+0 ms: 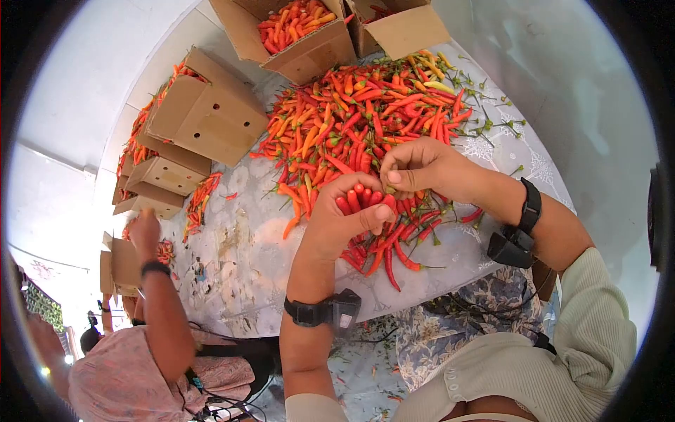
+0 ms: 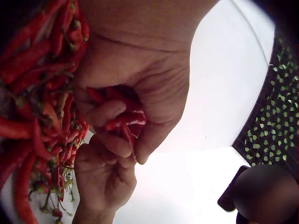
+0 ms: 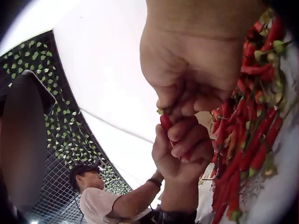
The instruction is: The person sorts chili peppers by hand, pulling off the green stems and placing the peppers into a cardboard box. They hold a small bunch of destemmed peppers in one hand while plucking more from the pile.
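Note:
My left hand (image 1: 336, 219) holds a small bunch of red chilies (image 1: 354, 201), their smooth ends showing between thumb and fingers. Right against it, my right hand (image 1: 437, 167) pinches with thumb and forefinger. In the right wrist view a yellow-green chili stem (image 3: 160, 111) pokes out at the right fingertips, just above a red chili (image 3: 166, 123) gripped by the left hand. The left wrist view shows more chilies (image 2: 127, 99) tucked inside the left palm. Under and beyond both hands spreads a big heap of red and orange chilies (image 1: 337, 119), many with green stems.
Cardboard boxes (image 1: 207, 116) of chilies line the table's far side, with another box (image 1: 309, 56) behind the heap. Loose green stems (image 1: 485, 126) lie at the right. A patterned cloth (image 1: 267, 281) covers the table. Another person's arm (image 1: 165, 302) reaches in at the left.

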A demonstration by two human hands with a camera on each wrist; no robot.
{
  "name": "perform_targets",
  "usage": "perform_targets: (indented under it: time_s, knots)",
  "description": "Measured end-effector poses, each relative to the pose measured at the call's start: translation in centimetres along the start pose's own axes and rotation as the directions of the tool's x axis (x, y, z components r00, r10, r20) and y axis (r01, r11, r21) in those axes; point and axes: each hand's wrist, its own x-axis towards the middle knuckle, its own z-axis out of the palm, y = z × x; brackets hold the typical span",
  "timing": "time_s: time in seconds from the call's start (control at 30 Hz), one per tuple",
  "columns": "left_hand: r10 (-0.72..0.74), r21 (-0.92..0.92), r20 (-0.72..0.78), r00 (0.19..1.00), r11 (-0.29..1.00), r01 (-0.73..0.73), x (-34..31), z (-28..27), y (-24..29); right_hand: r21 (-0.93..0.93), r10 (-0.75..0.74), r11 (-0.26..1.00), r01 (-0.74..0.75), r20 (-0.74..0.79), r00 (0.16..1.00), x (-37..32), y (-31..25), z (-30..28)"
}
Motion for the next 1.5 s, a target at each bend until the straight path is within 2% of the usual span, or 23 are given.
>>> perform_targets:
  time_s: [0.07,0.13,0.17,0.3,0.4,0.5,0.6,0.7,0.8,0.9,1.0,1.1,1.2,1.3,1.4,1.43,1.5]
  knots:
    - [-0.01,-0.013,-0.027,1.0,1.0,0.01,0.0,0.3,0.3,-0.03,-0.039,0.999,0.038,-0.032,0.999,0.1,-0.2,-0.2]
    - [-0.023,-0.04,-0.066,0.998,0.999,0.021,0.2,0.4,0.8,-0.07,-0.107,0.993,0.093,-0.232,0.967,0.1,-0.8,-0.3]
    - [-0.004,-0.07,-0.075,0.997,0.998,-0.001,0.3,0.2,0.7,-0.095,-0.142,0.989,0.117,-0.326,0.935,0.1,-1.0,-0.4]
    - [0.051,-0.159,-0.119,0.992,0.985,-0.069,0.7,-0.6,-0.1,-0.2,-0.355,0.935,0.293,-0.519,0.778,0.3,-1.2,-2.0]
    - [0.03,-0.223,-0.158,0.987,0.973,-0.065,0.7,-0.9,-0.1,-0.379,-0.527,0.846,0.375,-0.49,0.694,1.0,-0.4,-2.8]
    - [-0.032,-0.333,-0.152,0.988,0.943,-0.021,0.8,-1.2,0.3,-0.7,-0.525,0.709,0.078,-0.451,0.722,0.4,-0.9,-1.9]
    - [-0.051,-0.364,-0.151,0.987,0.931,-0.008,0.9,-1.3,0.4,-0.94,-0.562,0.338,-0.053,-0.246,0.79,0.3,-0.3,-2.1]
    - [-0.007,-0.287,-0.164,0.986,0.957,-0.041,0.8,-1.4,0.2,-0.978,-0.427,0.145,-0.153,-0.201,0.881,0.2,0.0,-2.6]
    - [0.038,-0.241,-0.195,0.98,0.967,-0.085,0.8,-1.4,0.1,-0.986,-0.29,0.081,-0.146,-0.164,0.943,0.1,0.3,-2.7]
    - [0.04,-0.295,-0.243,0.969,0.949,-0.113,0.7,-1.1,0.3,-0.953,-0.262,0.301,-0.042,-0.125,0.957,0.2,0.2,-2.3]
    - [0.037,-0.282,-0.238,0.971,0.954,-0.105,0.8,-1.2,0.4,-0.903,-0.204,0.43,-0.021,-0.12,0.972,0.2,0.1,-1.8]
    - [0.035,-0.26,-0.241,0.97,0.96,-0.099,0.8,-1.2,0.5,-0.969,-0.358,0.239,-0.057,-0.143,0.923,0.4,0.4,-2.1]
    - [0.042,-0.255,-0.242,0.969,0.961,-0.106,0.8,-1.1,0.4,-0.993,-0.241,0.088,-0.083,-0.102,0.965,-0.2,-0.2,-2.1]
    - [0.028,-0.296,-0.261,0.965,0.949,-0.107,0.9,-1.2,0.4,-0.99,-0.173,0.062,-0.126,-0.135,0.976,-0.4,-0.2,-1.8]
    - [0.028,-0.326,-0.26,0.965,0.938,-0.115,0.9,-1.3,0.2,-0.984,-0.239,0.167,-0.056,-0.096,0.966,-0.3,0.1,-1.9]
    - [0.035,-0.331,-0.253,0.967,0.936,-0.121,1.0,-1.3,0.2,-0.929,-0.267,0.369,-0.034,-0.141,0.953,-0.2,0.0,-1.7]
    - [0.03,-0.317,-0.243,0.97,0.942,-0.109,1.0,-1.3,0.2,-0.703,-0.292,0.71,0.041,-0.241,0.926,0.2,-0.1,-1.1]
